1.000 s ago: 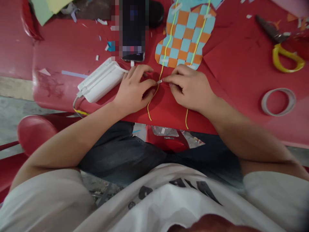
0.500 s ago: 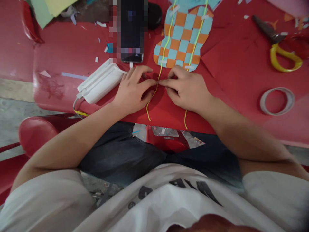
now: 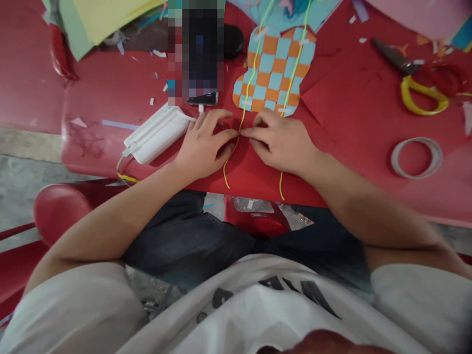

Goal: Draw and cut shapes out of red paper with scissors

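A strip of yellow string (image 3: 244, 109) runs down from a checkered paper weave (image 3: 267, 73) of orange and light blue squares. My left hand (image 3: 206, 145) and my right hand (image 3: 283, 140) meet at this string just below the weave, their fingertips closed on it from either side. The grip is small and partly hidden by the fingers. Below my hands, the string's loose end hangs toward the table's front edge. Another yellow string (image 3: 296, 69) is taped along the weave's right side, passes under my right hand and comes out below it.
A white power bank (image 3: 157, 135) lies left of my hands, cabled to a phone (image 3: 204, 98). Yellow-handled scissors (image 3: 424, 96) and a tape roll (image 3: 416, 157) lie on the right. Paper scraps and colored sheets (image 3: 110, 19) are spread over the red table (image 3: 354, 147).
The view has shifted slightly, so the table things appear a little lower and the right-hand items farther left. Both hands keep their place at the same string.
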Tool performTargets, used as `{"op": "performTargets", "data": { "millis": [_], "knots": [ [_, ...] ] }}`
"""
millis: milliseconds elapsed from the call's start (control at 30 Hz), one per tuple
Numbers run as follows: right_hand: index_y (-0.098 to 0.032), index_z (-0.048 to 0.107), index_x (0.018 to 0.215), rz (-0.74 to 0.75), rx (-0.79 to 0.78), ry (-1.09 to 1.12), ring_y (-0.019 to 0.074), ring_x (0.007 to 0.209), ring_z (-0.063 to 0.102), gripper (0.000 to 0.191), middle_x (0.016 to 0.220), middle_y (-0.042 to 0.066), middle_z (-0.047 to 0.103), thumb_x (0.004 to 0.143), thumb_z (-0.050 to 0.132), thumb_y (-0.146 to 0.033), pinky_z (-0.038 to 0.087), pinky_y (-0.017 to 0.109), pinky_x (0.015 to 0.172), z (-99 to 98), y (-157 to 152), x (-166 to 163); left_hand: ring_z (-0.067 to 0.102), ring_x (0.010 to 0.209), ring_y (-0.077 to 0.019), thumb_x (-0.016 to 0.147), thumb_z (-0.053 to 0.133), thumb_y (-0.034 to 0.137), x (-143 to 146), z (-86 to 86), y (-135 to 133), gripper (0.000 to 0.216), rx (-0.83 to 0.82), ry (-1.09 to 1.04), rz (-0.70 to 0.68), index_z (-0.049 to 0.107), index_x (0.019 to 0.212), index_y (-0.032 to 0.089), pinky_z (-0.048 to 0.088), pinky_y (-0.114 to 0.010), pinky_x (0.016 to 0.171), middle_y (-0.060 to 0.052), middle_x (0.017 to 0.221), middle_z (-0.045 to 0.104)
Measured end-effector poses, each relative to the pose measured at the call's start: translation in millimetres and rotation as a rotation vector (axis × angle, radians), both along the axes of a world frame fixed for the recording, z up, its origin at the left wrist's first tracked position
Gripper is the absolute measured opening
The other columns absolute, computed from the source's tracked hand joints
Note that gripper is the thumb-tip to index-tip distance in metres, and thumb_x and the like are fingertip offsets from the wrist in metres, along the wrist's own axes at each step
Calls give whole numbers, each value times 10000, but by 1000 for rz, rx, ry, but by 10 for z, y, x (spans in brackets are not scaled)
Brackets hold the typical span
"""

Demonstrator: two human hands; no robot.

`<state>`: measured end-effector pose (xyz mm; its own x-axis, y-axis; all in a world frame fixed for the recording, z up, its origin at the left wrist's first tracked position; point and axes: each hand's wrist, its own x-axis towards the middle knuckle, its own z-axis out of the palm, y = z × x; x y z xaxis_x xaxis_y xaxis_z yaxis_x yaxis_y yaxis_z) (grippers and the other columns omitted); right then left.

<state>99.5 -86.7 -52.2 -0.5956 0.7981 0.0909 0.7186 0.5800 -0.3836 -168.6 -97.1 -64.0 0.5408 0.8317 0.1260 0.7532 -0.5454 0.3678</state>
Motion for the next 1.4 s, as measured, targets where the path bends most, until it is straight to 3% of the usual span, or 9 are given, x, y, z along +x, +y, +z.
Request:
{"op": "performTargets", "data": {
  "millis": [267, 467, 700, 933, 1133, 1267, 1400],
  "knots": [
    [-248, 788, 1422, -9, -39, 44, 267, 989, 669, 414, 1299, 126, 704, 1109, 517, -264, 429, 377, 732, 19, 5, -2, 590, 1473, -416, 1046, 623, 276, -22, -19, 8, 386, 71, 18, -22, 725, 1418, 263, 498, -663, 1202, -142, 1652, 567],
    [-237, 793, 1353, -43, -43, 132, 292, 1060, 695, 374, 1258, 120, 730, 1100, 519, -241, 515, 402, 821, -28, 36, 12, 618, 1433, -390, 1057, 603, 277, -17, -8, 13, 434, 86, -6, -31, 683, 1483, 275, 519, -647, 1185, -148, 1642, 578],
    [-297, 768, 1402, -127, -11, 204, 316, 1147, 725, 388, 1223, 117, 782, 1155, 490, -407, 596, 463, 951, 32, 109, 107, 586, 1483, -423, 1059, 602, 285, 7, 42, 2, 439, 19, 17, -4, 685, 1488, 319, 501, -680, 1204, -128, 1670, 562],
    [-293, 786, 1351, -148, -10, 206, 319, 1147, 740, 402, 1213, 122, 800, 1165, 491, -492, 613, 473, 961, 44, 123, 132, 562, 1530, -425, 1048, 626, 302, 2, 49, -2, 433, 7, 1, 10, 631, 1479, 260, 477, -653, 1249, -161, 1658, 569],
    [-285, 805, 1286, -156, 0, 220, 312, 1087, 746, 403, 1205, 123, 804, 1161, 494, -510, 602, 469, 911, 57, 123, 158, 602, 1492, -407, 1059, 627, 326, -6, 48, -4, 337, 32, 22, 8, 690, 1380, 244, 504, -632, 1218, -163, 1635, 592],
    [-296, 801, 1259, -247, 47, 263, 301, 1000, 716, 472, 1161, 127, 799, 1177, 410, -547, 595, 489, 900, 182, 157, 254, 611, 1484, -407, 1063, 627, 330, -12, 38, 4, 304, 31, 14, 1, 721, 1342, 254, 502, -639, 1220, -152, 1629, 600],
    [-256, 785, 1258, -342, 231, 404, 292, 962, 656, 553, 1091, 157, 764, 1186, 362, -605, 560, 507, 944, 331, 196, 416, 598, 1505, -397, 1044, 663, 331, -18, 39, 30, 302, 10, 3, 8, 711, 1332, 255, 481, -636, 1258, -148, 1632, 604]
  ]
}}
